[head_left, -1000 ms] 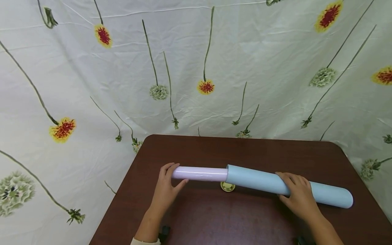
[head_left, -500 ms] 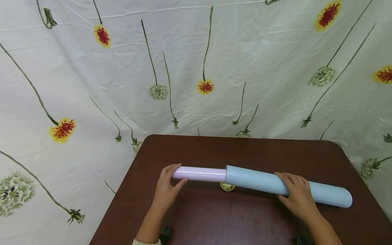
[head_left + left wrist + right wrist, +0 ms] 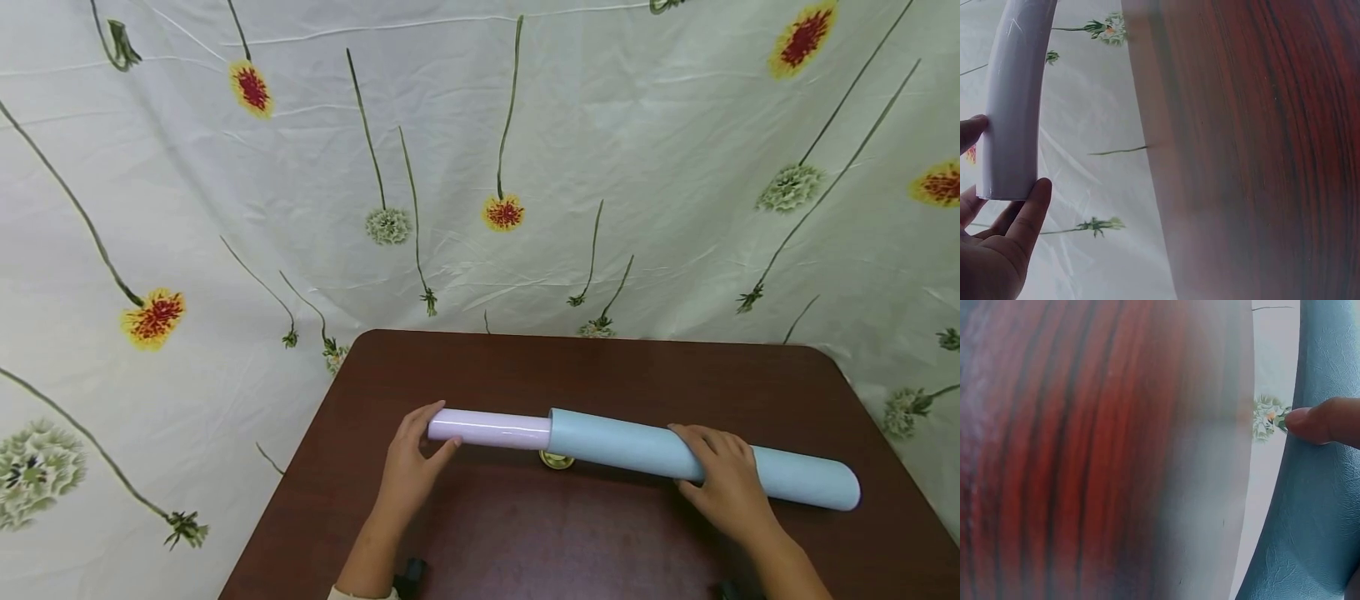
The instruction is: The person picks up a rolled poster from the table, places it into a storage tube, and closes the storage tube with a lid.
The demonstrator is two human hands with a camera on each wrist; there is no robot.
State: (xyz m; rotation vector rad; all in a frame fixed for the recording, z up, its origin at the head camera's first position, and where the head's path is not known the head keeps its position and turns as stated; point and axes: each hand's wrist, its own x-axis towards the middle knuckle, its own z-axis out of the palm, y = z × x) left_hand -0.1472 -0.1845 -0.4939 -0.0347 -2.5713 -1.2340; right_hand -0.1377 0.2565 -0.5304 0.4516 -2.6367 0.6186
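A glossy pale lilac roll (image 3: 491, 428) runs into the open left end of a wider light blue tube (image 3: 615, 439). My left hand (image 3: 410, 461) pinches the roll's outer left end between thumb and fingers; the left wrist view shows the same lilac roll (image 3: 1015, 106) with fingertips at its edges. Around the middle of the blue tube, my right hand (image 3: 726, 482) grips from above. In the right wrist view its thumb lies along the textured blue tube (image 3: 1316, 506). How far the roll reaches inside the tube is hidden.
Both pieces are over a dark brown wooden table (image 3: 570, 533) with rounded far corners. A round gold-coloured fitting (image 3: 557, 460) shows on the table, partly covered by the blue tube's left end. Behind hangs a white cloth (image 3: 450, 150) with printed flowers.
The blue tube and right hand have shifted slightly left, while the left hand has moved slightly right. A shorter length of the lilac roll shows outside the tube.
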